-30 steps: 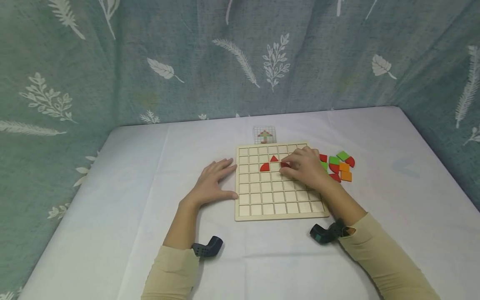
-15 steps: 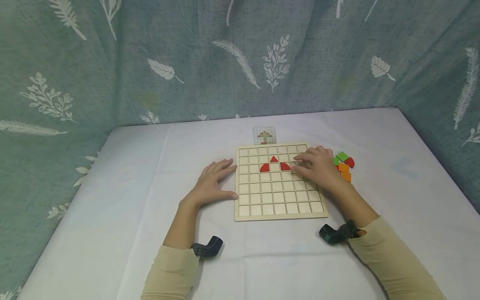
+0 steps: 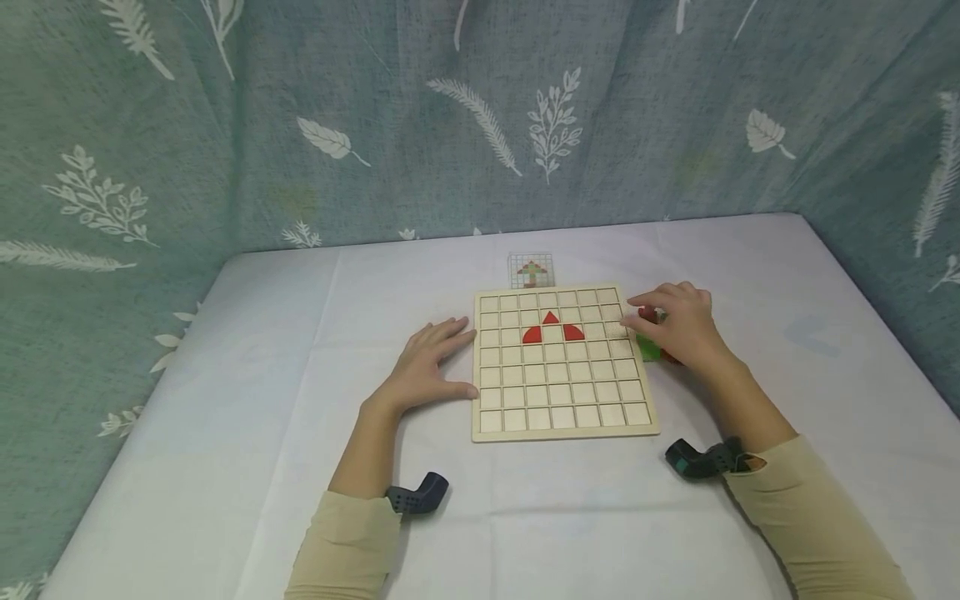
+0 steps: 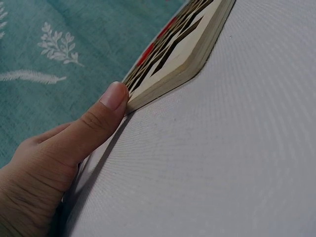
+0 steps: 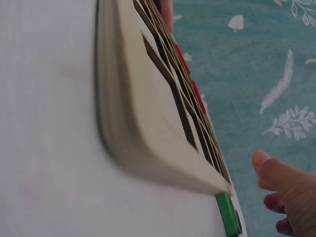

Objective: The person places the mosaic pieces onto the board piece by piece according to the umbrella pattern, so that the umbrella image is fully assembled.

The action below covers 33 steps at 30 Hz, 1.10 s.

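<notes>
A wooden grid board [image 3: 555, 435] lies on the table. Three red tiles sit in its cells: a triangle [image 3: 551, 317], with a quarter circle [image 3: 532, 335] below left and another quarter circle [image 3: 573, 332] below right. My left hand [image 3: 427, 367] rests at the board's left edge, thumb and fingertips touching it; the left wrist view shows the thumb [image 4: 91, 126] against the side. Past the right edge, my right hand [image 3: 684, 329] hovers over loose tiles, thumb and fingers apart, holding nothing visible. A green tile [image 3: 648, 348] shows under it; most of the pile is hidden.
Behind the board stands a small pattern card [image 3: 531, 270] with a coloured figure on a grid. A white cloth [image 3: 570, 525] covers the table, and a leaf-print curtain [image 3: 390, 150] hangs at the back. A dark camera [image 3: 418, 493] is strapped to each wrist.
My right hand has let go of the right red quarter circle, which stays in its cell. The hand has moved right, off the board and over the loose tiles. The left hand stays put.
</notes>
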Each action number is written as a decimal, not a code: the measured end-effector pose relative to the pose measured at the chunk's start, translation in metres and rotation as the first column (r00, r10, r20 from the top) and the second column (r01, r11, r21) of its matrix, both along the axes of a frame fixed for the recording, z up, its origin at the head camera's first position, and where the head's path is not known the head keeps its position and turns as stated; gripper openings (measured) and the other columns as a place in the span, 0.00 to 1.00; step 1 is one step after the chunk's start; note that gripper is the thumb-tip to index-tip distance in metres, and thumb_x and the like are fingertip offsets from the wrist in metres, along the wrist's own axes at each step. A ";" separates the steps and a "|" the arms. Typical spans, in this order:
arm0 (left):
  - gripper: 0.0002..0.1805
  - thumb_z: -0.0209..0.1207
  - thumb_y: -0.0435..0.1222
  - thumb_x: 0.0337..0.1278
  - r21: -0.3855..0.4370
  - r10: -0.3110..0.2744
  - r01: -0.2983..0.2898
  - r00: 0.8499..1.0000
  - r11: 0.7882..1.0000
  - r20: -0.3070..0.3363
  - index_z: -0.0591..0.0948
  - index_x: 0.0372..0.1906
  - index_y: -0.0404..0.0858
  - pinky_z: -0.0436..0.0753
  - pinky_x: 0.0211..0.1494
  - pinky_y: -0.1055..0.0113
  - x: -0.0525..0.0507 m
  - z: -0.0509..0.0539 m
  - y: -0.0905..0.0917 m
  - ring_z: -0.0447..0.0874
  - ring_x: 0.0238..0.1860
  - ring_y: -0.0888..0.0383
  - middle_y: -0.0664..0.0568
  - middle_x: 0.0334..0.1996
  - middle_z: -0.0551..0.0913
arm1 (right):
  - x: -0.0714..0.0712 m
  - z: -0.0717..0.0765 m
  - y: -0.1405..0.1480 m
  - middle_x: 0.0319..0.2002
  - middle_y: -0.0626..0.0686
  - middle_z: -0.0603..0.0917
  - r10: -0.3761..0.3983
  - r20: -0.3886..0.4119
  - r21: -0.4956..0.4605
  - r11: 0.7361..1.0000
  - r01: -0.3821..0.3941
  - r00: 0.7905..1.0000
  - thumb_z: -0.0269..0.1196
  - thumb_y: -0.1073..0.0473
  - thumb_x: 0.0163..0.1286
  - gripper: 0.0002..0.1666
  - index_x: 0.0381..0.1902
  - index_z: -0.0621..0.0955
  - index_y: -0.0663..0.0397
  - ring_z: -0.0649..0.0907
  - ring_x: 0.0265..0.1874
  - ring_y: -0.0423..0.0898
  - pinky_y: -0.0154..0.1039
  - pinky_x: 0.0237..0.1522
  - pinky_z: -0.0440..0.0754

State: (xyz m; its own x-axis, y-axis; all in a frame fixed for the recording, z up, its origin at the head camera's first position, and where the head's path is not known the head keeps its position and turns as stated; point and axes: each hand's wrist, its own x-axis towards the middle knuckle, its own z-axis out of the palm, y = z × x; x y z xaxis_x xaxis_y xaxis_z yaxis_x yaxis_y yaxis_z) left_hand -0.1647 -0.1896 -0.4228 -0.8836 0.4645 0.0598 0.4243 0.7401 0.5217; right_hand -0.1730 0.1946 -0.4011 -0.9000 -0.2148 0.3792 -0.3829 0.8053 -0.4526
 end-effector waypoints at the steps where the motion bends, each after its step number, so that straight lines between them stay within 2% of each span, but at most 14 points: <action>1: 0.52 0.71 0.60 0.30 -0.001 -0.002 0.002 1.000 1.000 0.002 0.68 0.68 0.47 0.44 0.77 0.54 0.000 0.000 0.000 0.50 0.74 0.52 0.55 0.72 0.59 | 0.000 0.001 0.003 0.31 0.57 0.82 -0.010 0.009 -0.001 1.000 0.010 1.000 0.72 0.56 0.54 0.19 0.43 0.84 0.59 0.73 0.37 0.56 0.60 0.44 0.63; 10: 0.52 0.71 0.62 0.30 -0.011 -0.002 0.002 1.000 1.000 0.002 0.68 0.68 0.47 0.44 0.77 0.55 -0.001 0.000 0.000 0.49 0.74 0.53 0.56 0.72 0.59 | 0.005 0.007 0.028 0.33 0.59 0.81 -0.086 0.103 0.017 0.996 0.084 0.991 0.68 0.52 0.59 0.21 0.46 0.83 0.59 0.72 0.43 0.60 0.62 0.48 0.60; 16: 0.53 0.71 0.62 0.29 -0.010 0.007 -0.007 1.000 1.000 0.003 0.68 0.68 0.48 0.44 0.77 0.55 0.000 0.000 0.001 0.49 0.74 0.54 0.56 0.72 0.59 | 0.009 0.001 0.044 0.32 0.59 0.79 -0.143 0.098 -0.001 0.990 0.143 0.985 0.68 0.54 0.59 0.20 0.45 0.83 0.61 0.70 0.41 0.58 0.61 0.46 0.58; 25: 0.53 0.69 0.64 0.30 -0.019 0.002 -0.002 1.000 1.000 -0.005 0.68 0.68 0.48 0.44 0.77 0.55 0.000 -0.003 0.000 0.49 0.74 0.54 0.56 0.72 0.59 | 0.010 -0.007 0.063 0.39 0.64 0.78 -0.273 0.182 0.031 0.962 0.272 0.945 0.66 0.52 0.61 0.23 0.49 0.81 0.62 0.68 0.49 0.63 0.65 0.52 0.55; 29: 0.53 0.70 0.63 0.30 -0.009 0.000 0.000 1.000 1.000 -0.014 0.68 0.68 0.47 0.45 0.77 0.54 0.000 -0.002 -0.001 0.50 0.74 0.53 0.56 0.72 0.59 | 0.011 -0.010 0.070 0.39 0.65 0.78 -0.289 0.202 0.019 0.956 0.291 0.936 0.66 0.50 0.62 0.24 0.49 0.80 0.63 0.68 0.48 0.64 0.65 0.53 0.54; 33: 0.53 0.70 0.63 0.30 -0.007 -0.004 0.004 1.000 1.000 -0.013 0.69 0.68 0.47 0.45 0.76 0.53 -0.001 -0.002 -0.001 0.50 0.74 0.52 0.55 0.72 0.60 | 0.012 -0.011 0.076 0.38 0.66 0.79 -0.286 0.206 -0.001 0.956 0.292 0.936 0.66 0.50 0.62 0.24 0.47 0.81 0.63 0.69 0.46 0.63 0.65 0.51 0.54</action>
State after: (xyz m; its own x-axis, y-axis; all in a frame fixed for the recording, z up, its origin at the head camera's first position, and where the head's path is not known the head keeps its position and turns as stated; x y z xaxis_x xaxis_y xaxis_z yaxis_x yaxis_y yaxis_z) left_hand -0.1657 -0.1902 -0.4246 -0.8809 0.4683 0.0684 0.4341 0.7418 0.5112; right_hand -0.1612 0.2703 -0.4120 -0.9798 0.0751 0.1856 -0.0337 0.8521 -0.5223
